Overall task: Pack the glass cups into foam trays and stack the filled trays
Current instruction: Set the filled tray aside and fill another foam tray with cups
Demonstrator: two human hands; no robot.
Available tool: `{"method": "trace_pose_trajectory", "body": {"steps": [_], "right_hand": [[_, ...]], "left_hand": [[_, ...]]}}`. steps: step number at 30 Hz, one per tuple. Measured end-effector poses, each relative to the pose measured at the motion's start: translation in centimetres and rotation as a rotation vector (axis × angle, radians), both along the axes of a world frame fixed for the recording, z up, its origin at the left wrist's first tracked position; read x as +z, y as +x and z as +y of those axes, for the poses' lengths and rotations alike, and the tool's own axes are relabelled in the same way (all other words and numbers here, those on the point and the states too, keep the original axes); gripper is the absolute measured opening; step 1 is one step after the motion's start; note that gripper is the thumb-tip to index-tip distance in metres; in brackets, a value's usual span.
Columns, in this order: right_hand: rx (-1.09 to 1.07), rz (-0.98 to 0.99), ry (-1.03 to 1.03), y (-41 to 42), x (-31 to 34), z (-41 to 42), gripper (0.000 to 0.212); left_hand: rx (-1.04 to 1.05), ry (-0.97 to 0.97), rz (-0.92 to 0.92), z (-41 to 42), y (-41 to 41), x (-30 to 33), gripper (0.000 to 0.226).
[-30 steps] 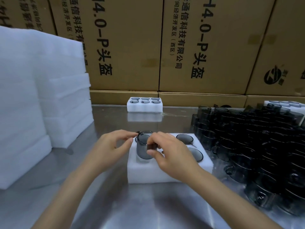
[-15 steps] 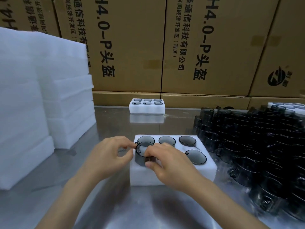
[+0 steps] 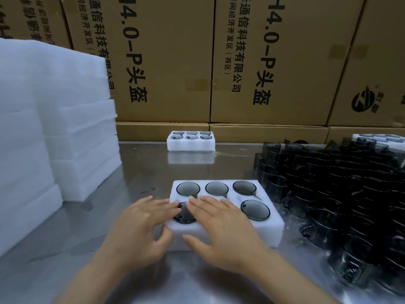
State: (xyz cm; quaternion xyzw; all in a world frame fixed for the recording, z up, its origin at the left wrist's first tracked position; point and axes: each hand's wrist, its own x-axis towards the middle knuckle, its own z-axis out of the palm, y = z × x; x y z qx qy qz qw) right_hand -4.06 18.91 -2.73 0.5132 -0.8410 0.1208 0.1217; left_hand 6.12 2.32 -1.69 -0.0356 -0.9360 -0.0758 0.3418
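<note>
On tray, flat hands over cup

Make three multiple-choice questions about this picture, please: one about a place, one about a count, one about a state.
1. Where does the pile of loose glass cups lie, seen from the near foam tray?
A. to its right
B. to its left
C. on top of it

2. How many cups show in the back row of the near foam tray?
A. one
B. three
C. five

3. How do the left hand and right hand lie?
A. both fists closed
B. each lifts a cup in the air
C. fingers straight, flat over the tray's front cells

Answers:
1 A: the dark cups crowd the table's right side.
2 B: three round rims stand side by side.
3 C: both hands are spread over the front-left cup.
</note>
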Motion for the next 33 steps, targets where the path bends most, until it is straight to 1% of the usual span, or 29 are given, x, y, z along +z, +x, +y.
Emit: {"method": "trace_pose_trajectory", "body": {"steps": [4,7,8,10,12,14,15,17,19,20,22,24,27,30,33], "right_hand": [[-0.027,-0.004,0.023,0.0,-0.3,-0.2,0.071],[-0.001,-0.045,-0.025,0.1,0.2,-0.1,0.067],[0.007,-0.078,-0.081,0.2,0.7,0.0,0.064],[-0.019,-0.119,-0.286,-0.5,2.0,0.8,0.053],[-0.175,-0.088,-0.475,-2.7,3.6,2.6,0.039],[-0.432,-0.026,-0.527,-5.8,5.5,5.1,0.037],[-0.578,0.005,-0.501,-7.4,6.3,6.5,0.038],[-0.831,0.022,-0.388,-10.2,7.4,9.0,0.041],[-0.990,0.001,-0.227,-12.0,7.6,10.7,0.043],[-1.032,0.004,-0.132,-12.7,7.6,11.3,0.043],[-1.058,0.032,0.021,-13.6,7.1,11.9,0.042],[-1.063,0.068,0.086,-14.1,6.4,11.9,0.039],[-1.065,0.154,0.067,-14.7,6.0,11.9,0.032],[-1.055,0.162,0.001,-15.3,6.3,12.0,0.038],[-1.062,0.138,0.074,-15.8,6.4,12.0,0.039]], "left_hand": [[0.006,0.007,-0.015,0.0,0.1,-0.3,0.041],[0.006,0.030,0.008,0.2,0.1,-0.8,0.042],[0.009,0.039,0.013,0.2,0.2,-0.9,0.042],[0.011,0.050,0.033,0.1,0.2,-1.2,0.043],[0.009,0.056,0.068,0.1,0.1,-1.4,0.044],[0.003,0.067,0.101,0.1,0.0,-1.3,0.044],[-0.001,0.075,0.114,0.1,-0.1,-1.3,0.043],[-0.005,0.093,0.128,0.1,-0.4,-1.4,0.042],[-0.008,0.096,0.137,0.2,-0.6,-1.5,0.040],[-0.017,0.090,0.144,0.3,-0.7,-1.6,0.039],[-0.045,0.075,0.154,0.6,-1.0,-1.7,0.038],[-0.063,0.060,0.160,0.9,-1.0,-1.8,0.038],[-0.082,0.036,0.175,0.9,-1.0,-2.0,0.036],[-0.073,0.052,0.202,0.6,-1.0,-2.0,0.034],[-0.060,0.059,0.224,0.4,-1.0,-2.0,0.033]]}}
